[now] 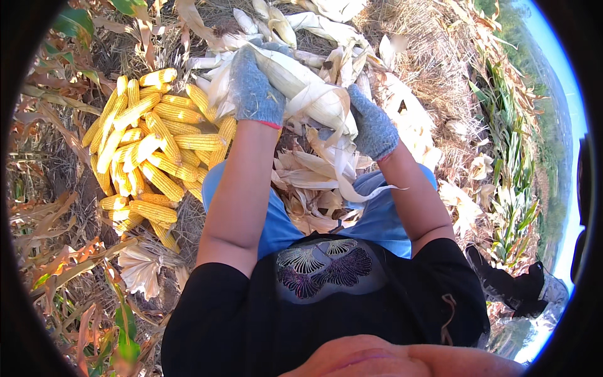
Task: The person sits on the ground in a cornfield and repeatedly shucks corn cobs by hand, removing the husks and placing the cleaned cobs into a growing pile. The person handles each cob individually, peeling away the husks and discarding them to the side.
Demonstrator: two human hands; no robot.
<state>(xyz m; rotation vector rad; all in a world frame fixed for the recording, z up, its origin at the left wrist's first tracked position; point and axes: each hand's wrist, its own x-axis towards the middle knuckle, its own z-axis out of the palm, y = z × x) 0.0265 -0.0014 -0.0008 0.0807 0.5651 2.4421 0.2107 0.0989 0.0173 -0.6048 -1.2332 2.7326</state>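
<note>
Between my two gloved hands lies an ear of corn in its pale dry husk (308, 85), slanting from upper left to lower right. My left hand (254, 88), in a grey knit glove with a red cuff edge, closes on its upper end. My right hand (372, 124), gloved alike, closes around its lower end. A loose strip of husk (342, 169) dangles from that end over my legs. Fingertips on both hands are partly hidden behind the husk. Left of my left forearm is a heap of bare yellow corn ears (151, 141).
Several unhusked ears (326, 28) lie beyond my hands. Peeled husks (308, 176) are piled between my knees, and more husks (402, 107) lie to the right. Dry stalks and leaves (56, 232) cover the ground at left. Green corn plants (502, 169) edge the right side, near a dark object (521, 292).
</note>
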